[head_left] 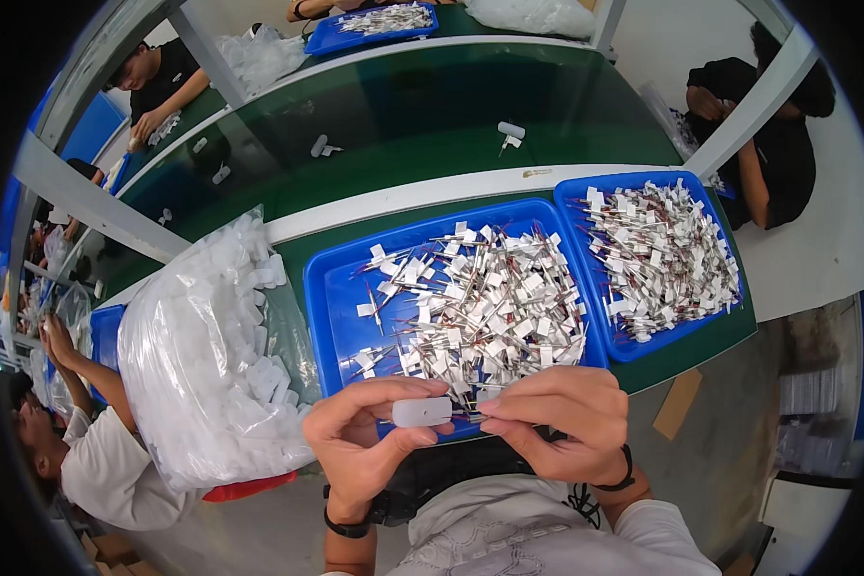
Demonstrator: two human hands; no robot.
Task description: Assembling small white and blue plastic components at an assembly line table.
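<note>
Right now I see the small white plastic sleeve point(421, 412) lying level, its long axis running left to right between my two hands, just at the near rim of the middle blue tray point(341, 307). My left hand point(365, 442) pinches its left end between thumb and forefinger, the other fingers curled in. My right hand point(559, 422) is closed to a pinch on a thin metal-tipped part point(468, 415) at the sleeve's right end; I cannot tell whether the part is already inside. The sleeve is a flat, milky, rounded oblong. Behind it the tray is heaped with tagged wire parts point(490, 307); a second blue tray point(706, 326) sits to the right, and a clear bag of white sleeves point(211, 365) to the left.
</note>
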